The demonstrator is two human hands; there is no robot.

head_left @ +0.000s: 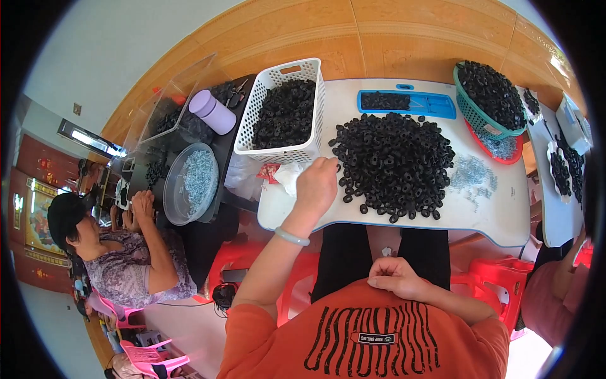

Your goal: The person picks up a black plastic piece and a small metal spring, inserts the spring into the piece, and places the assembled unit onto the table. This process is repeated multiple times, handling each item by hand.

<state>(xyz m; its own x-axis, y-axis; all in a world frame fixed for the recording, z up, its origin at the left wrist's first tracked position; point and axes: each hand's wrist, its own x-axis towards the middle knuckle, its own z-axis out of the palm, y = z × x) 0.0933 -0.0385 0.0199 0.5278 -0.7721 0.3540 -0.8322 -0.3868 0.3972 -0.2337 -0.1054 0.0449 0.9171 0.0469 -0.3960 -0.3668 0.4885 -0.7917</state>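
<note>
My left hand (317, 187), with a pale bangle (291, 237) on its wrist, is over the left part of the white table (297, 211). Its fingers are closed at the left edge of a big heap of small black ring-like parts (392, 164); what they hold, if anything, is hidden. My right hand (399, 278) is held in front of my orange shirt, off the table, its fingers curled together. Whatever may be inside it cannot be seen. Right of the heap lies a scatter of small shiny clear or metallic pieces (475, 179). Crumpled white tissue (288, 179) sits beside my left hand.
A white basket (319, 101) of black parts stands at the back left, a blue tray (439, 105) behind the heap. At right, a green basket (472, 114) rests over a red basin (512, 158). Another person (126, 252) works at left near a clear bowl (173, 189) and lilac container (213, 112).
</note>
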